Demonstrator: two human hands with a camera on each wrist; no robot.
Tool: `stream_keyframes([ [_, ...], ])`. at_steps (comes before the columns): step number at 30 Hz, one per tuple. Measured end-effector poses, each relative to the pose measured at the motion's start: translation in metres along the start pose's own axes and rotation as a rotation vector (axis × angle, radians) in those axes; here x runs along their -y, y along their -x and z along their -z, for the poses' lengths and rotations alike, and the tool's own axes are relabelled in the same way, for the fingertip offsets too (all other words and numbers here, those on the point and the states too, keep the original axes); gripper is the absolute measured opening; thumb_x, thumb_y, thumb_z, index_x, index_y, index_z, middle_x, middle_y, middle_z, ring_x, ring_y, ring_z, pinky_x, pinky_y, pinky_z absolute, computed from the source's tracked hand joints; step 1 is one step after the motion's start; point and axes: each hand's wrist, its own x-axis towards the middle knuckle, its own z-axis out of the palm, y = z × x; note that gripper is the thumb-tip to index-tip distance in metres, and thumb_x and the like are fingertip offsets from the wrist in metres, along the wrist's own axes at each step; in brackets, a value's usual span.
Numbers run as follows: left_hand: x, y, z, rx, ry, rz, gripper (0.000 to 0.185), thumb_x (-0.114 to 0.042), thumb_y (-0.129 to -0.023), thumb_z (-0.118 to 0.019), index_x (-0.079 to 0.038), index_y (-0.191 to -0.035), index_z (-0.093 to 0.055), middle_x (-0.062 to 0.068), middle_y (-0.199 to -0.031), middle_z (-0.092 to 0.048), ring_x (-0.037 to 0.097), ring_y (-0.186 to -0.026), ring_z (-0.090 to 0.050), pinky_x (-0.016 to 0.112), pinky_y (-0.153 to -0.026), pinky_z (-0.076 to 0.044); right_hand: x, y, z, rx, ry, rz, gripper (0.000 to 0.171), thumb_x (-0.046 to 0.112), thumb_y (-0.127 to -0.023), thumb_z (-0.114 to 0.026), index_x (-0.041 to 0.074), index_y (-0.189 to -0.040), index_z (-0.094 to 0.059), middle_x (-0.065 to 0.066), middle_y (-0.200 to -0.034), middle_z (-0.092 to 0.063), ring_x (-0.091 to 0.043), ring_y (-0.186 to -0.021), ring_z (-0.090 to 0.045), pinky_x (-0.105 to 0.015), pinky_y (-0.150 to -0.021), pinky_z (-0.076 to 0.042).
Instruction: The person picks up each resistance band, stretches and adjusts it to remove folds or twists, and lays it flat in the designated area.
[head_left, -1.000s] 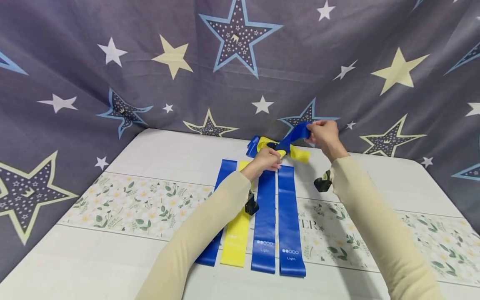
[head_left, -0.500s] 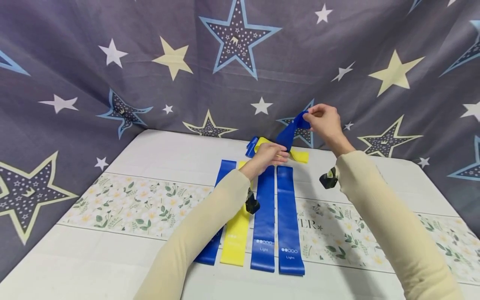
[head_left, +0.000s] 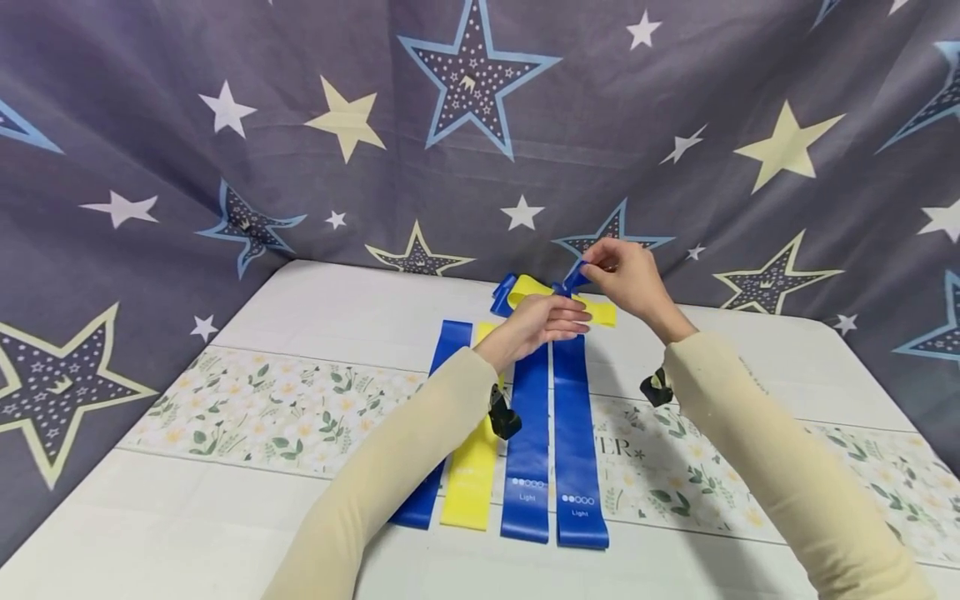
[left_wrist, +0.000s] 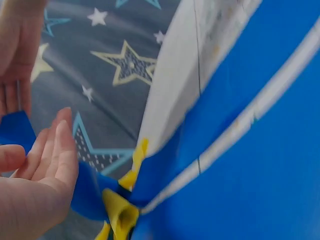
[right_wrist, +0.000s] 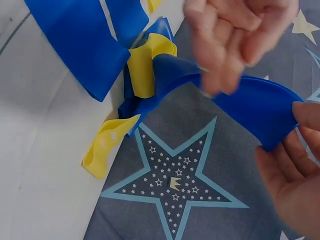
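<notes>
Blue rubber: a loose blue band [head_left: 572, 277] is pinched at its far end by the right hand [head_left: 626, 275], thumb and fingertips closed on it, at about 1 o'clock from the laid-out row.
Left grip: the left hand [head_left: 542, 321] has its fingers nearly straight and relaxed, resting on or just over the near part of the same band; whether it pinches it I cannot tell, though the left wrist view shows the fingers flat beside the blue strip [left_wrist: 15, 131].
Band position: lifted off the bench, running from the tangled pile up to the right hand; the right wrist view shows it arched between the two hands [right_wrist: 250, 102].
Pile: a tangle of blue and yellow bands [head_left: 525, 292] lies at 12 o'clock, at the far ends of the flat row, touching the held band.
Row done: four bands lie flat side by side — blue [head_left: 438, 417], yellow [head_left: 472, 475], blue [head_left: 528, 442], blue [head_left: 579, 442] — the two right ones marked "Light".
Left to do: judging by the pile, a few bands remain unsorted, including a yellow one [head_left: 600, 311] at 1 o'clock.
Bench: white top with a flowered strip [head_left: 262, 408], backed by a star-printed grey cloth [head_left: 300, 167].
</notes>
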Motion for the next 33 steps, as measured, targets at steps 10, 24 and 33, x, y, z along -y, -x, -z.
stream_keyframes([
  [10, -0.016, 0.012, -0.012, -0.106, 0.182, -0.070, 0.047, -0.031, -0.103, -0.041, 0.004, -0.132, -0.050, 0.021, -0.130, -0.058, 0.031, -0.120, -0.057, 0.039, -0.101, -0.045, -0.003, 0.016, -0.012, -0.012, 0.080, 0.136, 0.007, 0.001, -0.085, -0.067, -0.003, -0.091, -0.068, -0.019, -0.091, -0.068, -0.031, -0.085, -0.066, -0.044, -0.076, -0.054],
  [24, -0.021, 0.006, -0.010, -0.306, 0.026, -0.050, 0.035, -0.010, -0.095, -0.056, 0.003, -0.128, -0.054, 0.022, -0.115, -0.067, 0.016, -0.079, -0.071, 0.021, -0.070, -0.056, -0.002, 0.053, -0.039, -0.174, -0.511, -0.334, 0.020, 0.009, -0.095, -0.053, -0.007, -0.103, -0.061, -0.008, -0.087, -0.065, -0.009, -0.080, -0.065, -0.022, -0.075, -0.056],
  [33, -0.034, 0.008, -0.019, -0.221, -0.036, -0.045, 0.030, -0.008, -0.093, -0.058, 0.006, -0.119, -0.059, 0.017, -0.088, -0.073, 0.010, -0.058, -0.067, 0.017, -0.056, -0.053, -0.015, 0.042, -0.035, 0.196, -1.488, -0.699, 0.038, 0.032, -0.105, -0.025, 0.005, -0.108, -0.052, -0.006, -0.086, -0.069, -0.016, -0.083, -0.069, -0.027, -0.081, -0.056],
])
